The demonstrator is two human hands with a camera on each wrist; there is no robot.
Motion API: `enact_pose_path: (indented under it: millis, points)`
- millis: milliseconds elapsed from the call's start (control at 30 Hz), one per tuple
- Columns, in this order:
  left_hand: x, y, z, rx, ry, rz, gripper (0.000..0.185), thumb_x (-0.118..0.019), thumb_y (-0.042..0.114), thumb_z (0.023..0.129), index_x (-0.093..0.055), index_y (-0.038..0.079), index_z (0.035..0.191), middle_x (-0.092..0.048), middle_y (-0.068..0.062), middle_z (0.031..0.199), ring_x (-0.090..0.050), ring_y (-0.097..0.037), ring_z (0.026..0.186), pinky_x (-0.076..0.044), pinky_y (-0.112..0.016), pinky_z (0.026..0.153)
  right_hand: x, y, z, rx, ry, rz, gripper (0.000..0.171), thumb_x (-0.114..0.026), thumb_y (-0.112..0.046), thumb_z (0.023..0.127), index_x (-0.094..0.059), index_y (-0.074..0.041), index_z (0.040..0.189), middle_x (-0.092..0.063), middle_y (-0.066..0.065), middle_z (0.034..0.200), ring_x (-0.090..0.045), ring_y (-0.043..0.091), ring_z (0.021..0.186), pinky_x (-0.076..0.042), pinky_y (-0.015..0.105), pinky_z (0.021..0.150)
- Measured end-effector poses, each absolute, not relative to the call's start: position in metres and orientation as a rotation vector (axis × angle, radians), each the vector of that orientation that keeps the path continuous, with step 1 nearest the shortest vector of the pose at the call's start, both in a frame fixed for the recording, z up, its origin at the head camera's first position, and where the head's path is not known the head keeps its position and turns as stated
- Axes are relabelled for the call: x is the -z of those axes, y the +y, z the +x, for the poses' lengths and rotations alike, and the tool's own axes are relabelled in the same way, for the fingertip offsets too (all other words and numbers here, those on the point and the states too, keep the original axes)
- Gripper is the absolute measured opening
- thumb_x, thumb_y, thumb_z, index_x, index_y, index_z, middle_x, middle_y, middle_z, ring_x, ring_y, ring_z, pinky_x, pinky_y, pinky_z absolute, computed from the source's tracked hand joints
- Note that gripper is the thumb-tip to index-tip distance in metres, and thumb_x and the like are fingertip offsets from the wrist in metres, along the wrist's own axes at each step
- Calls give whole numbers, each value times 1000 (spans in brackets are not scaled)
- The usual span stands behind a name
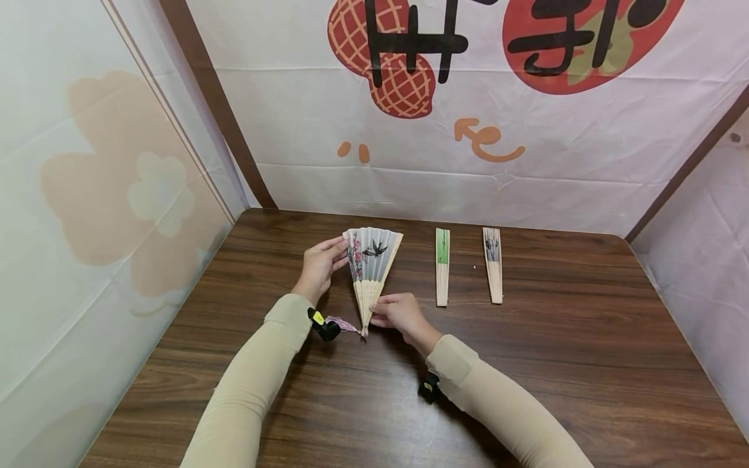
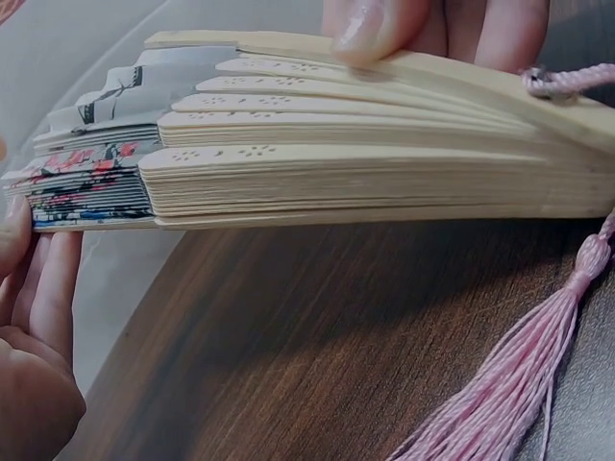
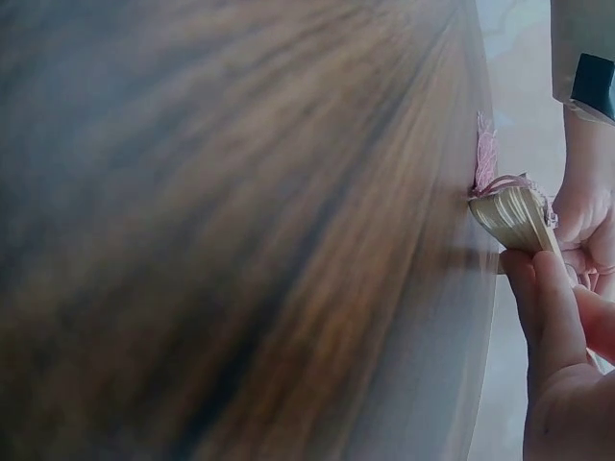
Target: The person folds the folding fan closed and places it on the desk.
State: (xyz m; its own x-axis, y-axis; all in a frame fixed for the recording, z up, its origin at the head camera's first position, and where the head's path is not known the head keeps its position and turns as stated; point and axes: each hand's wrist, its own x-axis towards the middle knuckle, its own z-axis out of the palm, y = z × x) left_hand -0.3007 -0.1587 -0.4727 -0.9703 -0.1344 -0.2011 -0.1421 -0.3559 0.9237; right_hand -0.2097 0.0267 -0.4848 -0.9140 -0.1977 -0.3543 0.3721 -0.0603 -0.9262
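A folding fan (image 1: 371, 263) with pale wooden ribs is partly spread, its pleated leaf printed with pink blossoms and a dark bird. My left hand (image 1: 320, 265) pinches the upper left edge of the leaf. Lower down, my right hand (image 1: 400, 315) grips the right outer rib near the pivot. In the left wrist view, the ribs (image 2: 336, 182) are bunched on one side and fanned apart on the other. A pink tassel (image 2: 524, 370) hangs from the pivot end. The right wrist view shows the fan's pivot end (image 3: 514, 216) just above the right fingers.
Two folded fans lie to the right on the brown wooden table (image 1: 562, 364): one with a green leaf (image 1: 442, 266), one with a grey printed leaf (image 1: 493, 265). A printed cloth (image 1: 292, 117) hangs behind the table's far edge, with more cloth at both sides.
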Motion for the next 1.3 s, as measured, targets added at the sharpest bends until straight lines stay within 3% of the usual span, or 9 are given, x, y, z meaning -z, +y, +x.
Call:
enact_pose_path:
  millis: [567, 1300]
  points:
    - [471, -157, -302, -2542, 1798, -366, 43, -66, 8, 95, -56, -9, 133, -73, 9, 79, -70, -5, 75, -62, -19, 72, 490, 33, -213, 2010, 1845, 179, 15, -68, 2, 90, -68, 13, 100, -66, 1, 75, -67, 11, 66, -65, 36, 78]
    - [472, -150, -301, -2539, 1795, -396, 37, -67, 4, 94, -61, -8, 128, -73, 8, 77, -68, -5, 71, -62, -19, 70, 484, 35, -213, 1940, 1870, 92, 16, -66, 3, 90, -69, 15, 101, -67, 2, 71, -67, 12, 65, -65, 33, 76]
